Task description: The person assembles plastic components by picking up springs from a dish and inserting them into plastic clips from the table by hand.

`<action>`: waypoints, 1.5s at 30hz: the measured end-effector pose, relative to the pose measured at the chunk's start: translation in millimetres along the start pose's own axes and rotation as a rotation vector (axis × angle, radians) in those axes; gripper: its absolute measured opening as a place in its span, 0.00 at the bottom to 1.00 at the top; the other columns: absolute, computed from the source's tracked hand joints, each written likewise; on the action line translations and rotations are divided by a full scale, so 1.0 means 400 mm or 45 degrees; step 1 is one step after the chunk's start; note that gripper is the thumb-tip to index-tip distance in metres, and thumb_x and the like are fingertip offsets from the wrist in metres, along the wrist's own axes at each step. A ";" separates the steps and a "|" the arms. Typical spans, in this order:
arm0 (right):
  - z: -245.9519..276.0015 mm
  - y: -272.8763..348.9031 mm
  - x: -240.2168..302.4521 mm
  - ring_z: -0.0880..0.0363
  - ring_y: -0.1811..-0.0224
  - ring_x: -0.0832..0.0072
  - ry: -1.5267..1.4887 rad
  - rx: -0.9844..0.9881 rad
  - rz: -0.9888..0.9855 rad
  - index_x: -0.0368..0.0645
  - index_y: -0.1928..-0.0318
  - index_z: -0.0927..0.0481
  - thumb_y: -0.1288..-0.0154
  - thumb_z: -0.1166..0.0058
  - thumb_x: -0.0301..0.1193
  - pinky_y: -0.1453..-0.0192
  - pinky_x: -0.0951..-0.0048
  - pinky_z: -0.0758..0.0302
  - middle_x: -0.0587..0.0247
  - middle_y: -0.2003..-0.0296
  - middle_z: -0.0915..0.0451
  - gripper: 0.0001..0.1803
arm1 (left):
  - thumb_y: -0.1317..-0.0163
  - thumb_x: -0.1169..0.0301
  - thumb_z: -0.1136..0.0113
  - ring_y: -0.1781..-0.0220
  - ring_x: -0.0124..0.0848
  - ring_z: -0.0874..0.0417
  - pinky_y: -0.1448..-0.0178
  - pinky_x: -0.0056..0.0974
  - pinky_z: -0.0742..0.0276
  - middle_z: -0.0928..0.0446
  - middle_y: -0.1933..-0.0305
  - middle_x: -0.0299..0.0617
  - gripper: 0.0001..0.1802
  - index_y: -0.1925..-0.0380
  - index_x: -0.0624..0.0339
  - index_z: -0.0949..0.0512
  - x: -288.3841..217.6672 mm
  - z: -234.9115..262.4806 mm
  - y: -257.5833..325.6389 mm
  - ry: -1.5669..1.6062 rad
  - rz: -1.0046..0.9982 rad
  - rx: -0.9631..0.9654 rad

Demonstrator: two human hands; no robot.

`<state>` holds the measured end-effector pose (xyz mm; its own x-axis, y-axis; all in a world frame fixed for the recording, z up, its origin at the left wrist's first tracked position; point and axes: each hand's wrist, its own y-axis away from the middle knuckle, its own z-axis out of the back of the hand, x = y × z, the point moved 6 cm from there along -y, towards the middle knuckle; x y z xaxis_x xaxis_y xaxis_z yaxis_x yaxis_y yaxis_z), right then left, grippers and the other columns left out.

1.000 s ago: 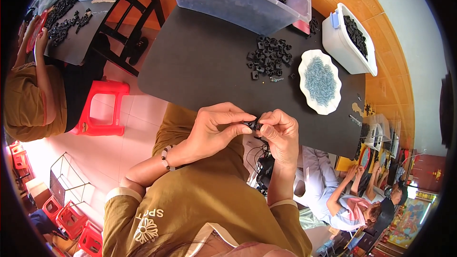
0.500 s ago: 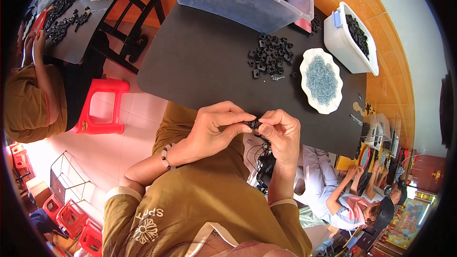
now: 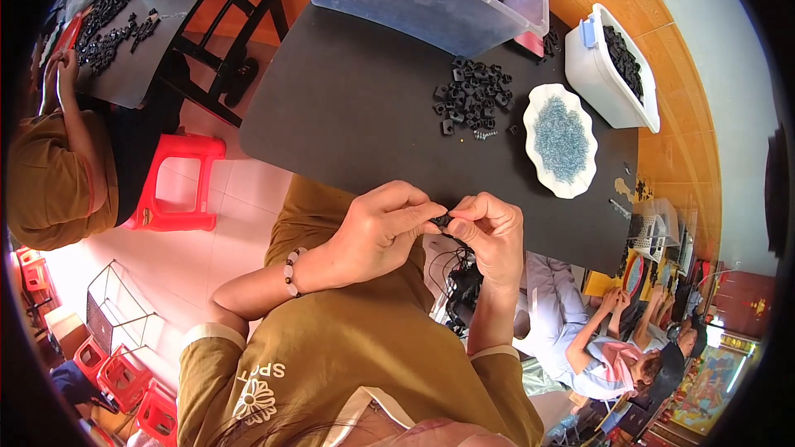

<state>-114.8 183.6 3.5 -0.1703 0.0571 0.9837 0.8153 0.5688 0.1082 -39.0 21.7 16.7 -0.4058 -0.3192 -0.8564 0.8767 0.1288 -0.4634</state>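
Note:
A small black plastic part (image 3: 442, 220) sits pinched between my two hands, just off the table's near edge. My left hand (image 3: 385, 223) grips it by thumb and fingertips from the left. From the right, the thumb and bent fingers of my right hand (image 3: 490, 230) press on the same part. The fingertips cover most of it, so its exact shape is hidden. Beyond the hands lies a loose pile of black plastic parts (image 3: 474, 93), with a few small metal springs (image 3: 485, 135) at its near side. A white scalloped dish (image 3: 537, 167) heaped with small bluish-silver pieces stands right of the pile.
A large clear bin (image 3: 397, 16) of black parts stands at the back of the dark table (image 3: 339, 108). To the right is a white tub (image 3: 592, 74) of black pieces. A co-worker (image 3: 66, 157) sits at left near a red stool (image 3: 178, 186); others sit at lower right.
My left hand has shifted slightly right, closing in on my right hand, and less of the black part shows between the fingertips. The right hand has hardly moved.

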 end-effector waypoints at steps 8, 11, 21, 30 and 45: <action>-0.006 0.008 0.021 0.17 0.66 0.81 0.048 0.005 -0.008 0.34 0.68 0.16 0.39 0.30 0.18 0.59 0.79 0.21 0.62 0.68 0.14 0.05 | 0.54 0.90 0.31 0.68 0.37 0.20 0.66 0.37 0.22 0.20 0.62 0.43 0.23 0.55 0.66 0.15 -0.036 -0.002 -0.003 -0.171 -0.188 0.027; -0.017 0.003 0.023 0.18 0.66 0.82 0.096 0.026 -0.030 0.34 0.68 0.16 0.38 0.30 0.19 0.59 0.80 0.21 0.63 0.68 0.14 0.05 | 0.55 0.92 0.33 0.68 0.37 0.20 0.66 0.38 0.22 0.19 0.61 0.43 0.23 0.55 0.66 0.15 -0.040 -0.005 -0.001 -0.208 -0.248 -0.017; -0.004 -0.008 0.001 0.20 0.63 0.82 -0.298 0.139 -0.063 0.36 0.54 0.19 0.31 0.33 0.44 0.57 0.80 0.23 0.66 0.63 0.16 0.22 | 0.46 0.83 0.27 0.61 0.33 0.16 0.60 0.35 0.17 0.19 0.58 0.42 0.19 0.53 0.62 0.13 -0.015 -0.005 -0.016 0.127 0.026 -0.039; -0.056 0.009 -0.032 0.23 0.54 0.79 -0.466 0.360 -0.164 0.30 0.44 0.22 0.28 0.43 0.57 0.50 0.75 0.28 0.62 0.54 0.19 0.37 | 0.51 0.81 0.24 0.57 0.35 0.20 0.59 0.36 0.18 0.22 0.51 0.42 0.19 0.56 0.60 0.12 -0.036 -0.003 -0.027 -0.009 -0.089 -0.068; -0.054 0.022 -0.076 0.24 0.57 0.84 -0.518 0.263 -0.116 0.30 0.46 0.20 0.25 0.45 0.51 0.50 0.80 0.29 0.64 0.56 0.17 0.31 | 0.48 0.82 0.26 0.56 0.35 0.21 0.56 0.36 0.19 0.23 0.51 0.42 0.18 0.55 0.60 0.12 -0.050 -0.001 -0.025 -0.034 0.021 0.017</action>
<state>-90.5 169.2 -22.4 -0.4730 0.2933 0.8308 0.6667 0.7357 0.1198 -39.6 27.3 38.3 -0.3843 -0.3420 -0.8575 0.8867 0.1220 -0.4460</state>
